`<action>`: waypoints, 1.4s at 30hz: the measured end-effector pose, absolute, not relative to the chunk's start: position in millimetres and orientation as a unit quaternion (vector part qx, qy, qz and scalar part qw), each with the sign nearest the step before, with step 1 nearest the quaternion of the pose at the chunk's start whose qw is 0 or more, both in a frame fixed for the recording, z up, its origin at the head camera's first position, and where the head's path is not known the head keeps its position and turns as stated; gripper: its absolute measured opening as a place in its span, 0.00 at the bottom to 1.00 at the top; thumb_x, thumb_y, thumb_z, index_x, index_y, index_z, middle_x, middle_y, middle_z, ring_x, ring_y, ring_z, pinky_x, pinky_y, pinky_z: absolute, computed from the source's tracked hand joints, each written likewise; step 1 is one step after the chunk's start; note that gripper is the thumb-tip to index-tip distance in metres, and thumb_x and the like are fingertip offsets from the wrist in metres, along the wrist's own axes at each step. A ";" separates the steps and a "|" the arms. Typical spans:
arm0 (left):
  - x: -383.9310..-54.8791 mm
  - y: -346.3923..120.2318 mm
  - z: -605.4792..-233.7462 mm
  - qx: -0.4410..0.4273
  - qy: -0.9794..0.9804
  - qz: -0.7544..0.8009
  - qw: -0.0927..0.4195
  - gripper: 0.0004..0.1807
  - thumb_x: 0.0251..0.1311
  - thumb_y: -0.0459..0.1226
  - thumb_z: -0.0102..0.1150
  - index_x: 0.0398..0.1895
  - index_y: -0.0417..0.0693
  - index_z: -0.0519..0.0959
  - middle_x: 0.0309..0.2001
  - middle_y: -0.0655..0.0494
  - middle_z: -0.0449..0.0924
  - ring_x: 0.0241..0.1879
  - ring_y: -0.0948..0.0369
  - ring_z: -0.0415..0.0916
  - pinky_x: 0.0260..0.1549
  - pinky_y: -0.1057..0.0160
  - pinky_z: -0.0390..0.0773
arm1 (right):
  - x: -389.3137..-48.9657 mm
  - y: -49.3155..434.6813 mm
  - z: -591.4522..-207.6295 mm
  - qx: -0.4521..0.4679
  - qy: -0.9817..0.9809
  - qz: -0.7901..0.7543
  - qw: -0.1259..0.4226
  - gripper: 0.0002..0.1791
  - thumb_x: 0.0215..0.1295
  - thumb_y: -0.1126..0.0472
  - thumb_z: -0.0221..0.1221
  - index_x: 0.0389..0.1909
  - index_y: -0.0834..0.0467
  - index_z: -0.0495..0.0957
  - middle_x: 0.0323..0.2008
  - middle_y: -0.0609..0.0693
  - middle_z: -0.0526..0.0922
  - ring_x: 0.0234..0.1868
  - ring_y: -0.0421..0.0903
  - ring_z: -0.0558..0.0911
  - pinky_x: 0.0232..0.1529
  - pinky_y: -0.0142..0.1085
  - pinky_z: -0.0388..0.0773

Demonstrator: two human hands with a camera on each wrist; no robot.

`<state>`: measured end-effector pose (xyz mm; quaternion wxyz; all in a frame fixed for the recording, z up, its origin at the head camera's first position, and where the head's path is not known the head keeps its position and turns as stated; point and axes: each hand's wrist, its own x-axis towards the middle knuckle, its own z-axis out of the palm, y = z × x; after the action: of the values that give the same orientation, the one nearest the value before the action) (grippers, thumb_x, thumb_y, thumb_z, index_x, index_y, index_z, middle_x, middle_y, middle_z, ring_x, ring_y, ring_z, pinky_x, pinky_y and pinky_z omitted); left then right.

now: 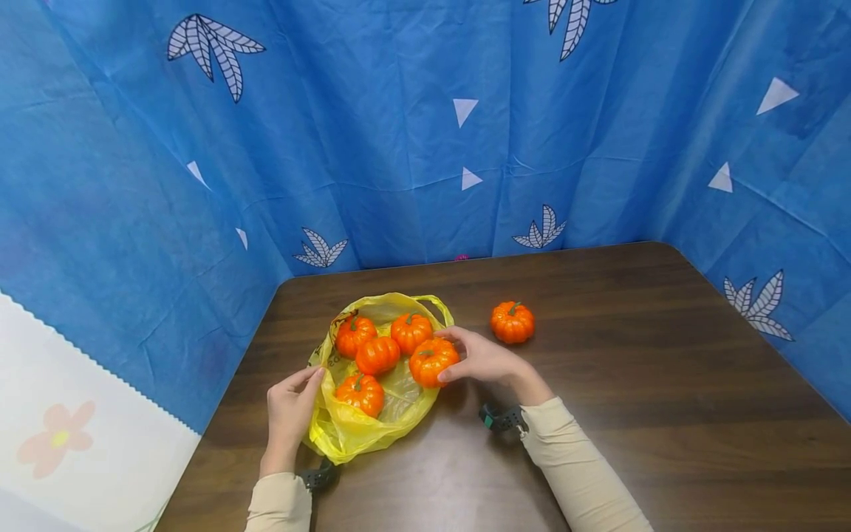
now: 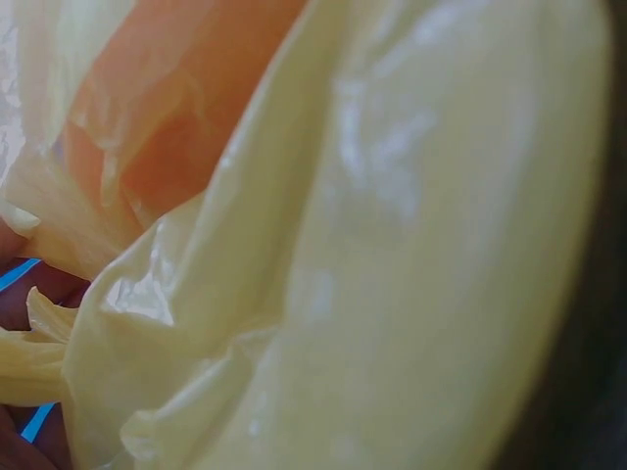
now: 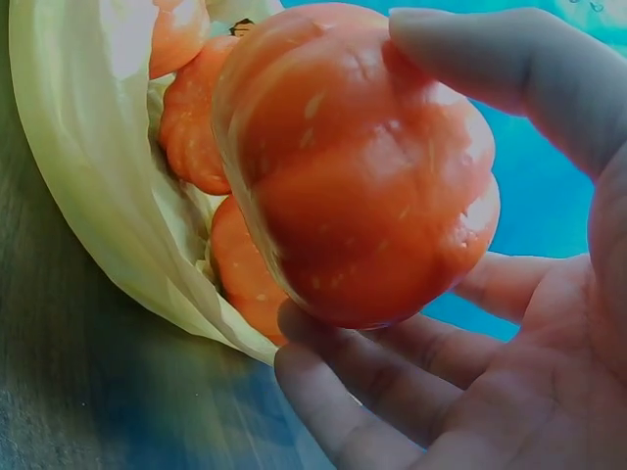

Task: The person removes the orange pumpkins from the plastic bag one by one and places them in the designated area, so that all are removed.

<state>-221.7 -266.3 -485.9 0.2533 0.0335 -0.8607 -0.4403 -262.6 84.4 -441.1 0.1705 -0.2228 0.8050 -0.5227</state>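
Observation:
My right hand [image 1: 482, 360] holds a small orange pumpkin [image 1: 433, 362] between thumb and fingers at the right side of a yellow plastic bag [image 1: 355, 437]. In the right wrist view that pumpkin [image 3: 358, 171] fills the middle, with the thumb on one side and the fingers on the other. My left hand [image 1: 290, 411] pinches the left rim of the bag. Several more orange pumpkins [image 1: 377, 356] lie inside the open bag. The left wrist view is mostly filled by the bag's yellow film [image 2: 392, 225], with an orange shape showing through it.
One more pumpkin [image 1: 513, 322] stands on the dark wooden table [image 1: 631, 369], right of the bag and beyond my right hand. A blue patterned curtain [image 1: 425, 133] hangs behind the table and along its sides. A white cloth [image 1: 73, 414] hangs at the left.

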 end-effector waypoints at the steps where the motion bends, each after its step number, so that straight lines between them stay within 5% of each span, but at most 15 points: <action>1: -221.6 -266.1 -485.5 0.034 -0.860 -0.441 0.252 0.11 0.64 0.37 0.66 0.43 0.38 0.88 0.42 0.42 0.89 0.37 0.85 0.72 0.41 0.90 0.68 | -263.1 84.8 -441.3 -0.224 0.804 -0.524 0.171 0.42 0.54 0.57 0.72 0.70 0.59 0.65 0.66 0.58 0.72 0.61 0.53 0.74 0.67 0.52 0.71; 42: -219.5 -264.7 -483.2 0.038 -0.859 -0.447 0.247 0.11 0.64 0.37 0.66 0.44 0.38 0.88 0.43 0.41 0.88 0.36 0.87 0.71 0.39 0.90 0.69 | -259.4 98.2 -425.7 -0.189 0.807 -0.537 0.160 0.41 0.52 0.54 0.75 0.65 0.56 0.66 0.57 0.53 0.77 0.52 0.49 0.77 0.58 0.43 0.79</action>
<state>-219.5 -264.7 -483.2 0.2470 0.0378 -0.8590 -0.4469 -259.4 98.2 -425.7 0.1598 -0.1885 0.8066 -0.5369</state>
